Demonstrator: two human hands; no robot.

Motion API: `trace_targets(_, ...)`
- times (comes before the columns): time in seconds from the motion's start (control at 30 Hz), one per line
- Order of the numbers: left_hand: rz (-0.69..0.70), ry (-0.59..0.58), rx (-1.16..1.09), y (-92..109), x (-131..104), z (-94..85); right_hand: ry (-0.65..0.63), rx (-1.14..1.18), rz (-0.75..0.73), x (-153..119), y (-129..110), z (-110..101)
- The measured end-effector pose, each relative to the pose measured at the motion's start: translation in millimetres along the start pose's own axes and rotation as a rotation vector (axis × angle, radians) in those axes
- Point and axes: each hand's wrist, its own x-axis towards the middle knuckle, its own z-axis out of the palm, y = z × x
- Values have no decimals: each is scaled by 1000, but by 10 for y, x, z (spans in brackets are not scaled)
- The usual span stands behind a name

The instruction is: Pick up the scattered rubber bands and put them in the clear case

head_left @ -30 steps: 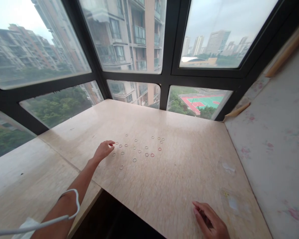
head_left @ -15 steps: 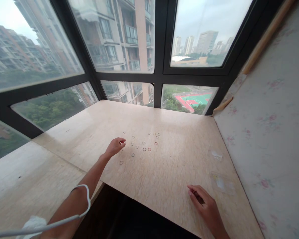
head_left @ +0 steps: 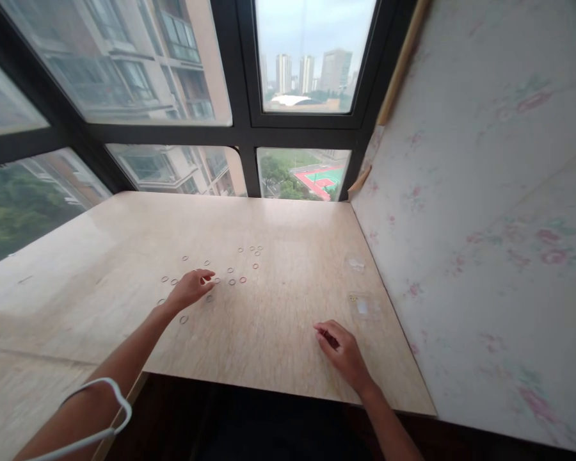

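Several thin rings lie scattered on the pale tabletop (head_left: 288,365), including a red ring (head_left: 255,266) and another red ring (head_left: 242,280). My left hand (head_left: 191,289) is over the scattered group, its thumb and fingertips apart beside a thin grey ring (head_left: 217,280). Just below those fingers lies a darker ring (head_left: 209,298). Part of the group is covered by this hand. Near the front right of the table, my right hand (head_left: 340,349) has its fingers curled in and thumb close to them. Whatever is between them, if anything, is too small to see.
A clear plastic case (head_left: 372,307) with small yellow bits lies right of my right hand, and a clear packet (head_left: 356,264) farther back. A flowered wall (head_left: 461,224) bounds the right side; dark-framed windows stand behind. A white cable (head_left: 122,400) crosses my left forearm.
The view has turned to the right. My left hand has moved rightward among the rings, uncovering some at its left. My right hand stays curled near the case.
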Motion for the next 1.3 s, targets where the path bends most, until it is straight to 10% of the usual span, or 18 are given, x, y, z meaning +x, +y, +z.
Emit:
trace_targets(0.47, -136, 51, -106, -308, -112, -191, -18, -40, -58, -21, 42, -8)
trace_targets(0.73, -182, 150, -153, -178, -155, 5, -23, -52, -97, -26, 114, -8)
trace_targets(1.3, 163, 55, 109, 747, 1206, 415, 48, -17, -64, 0, 80, -6)
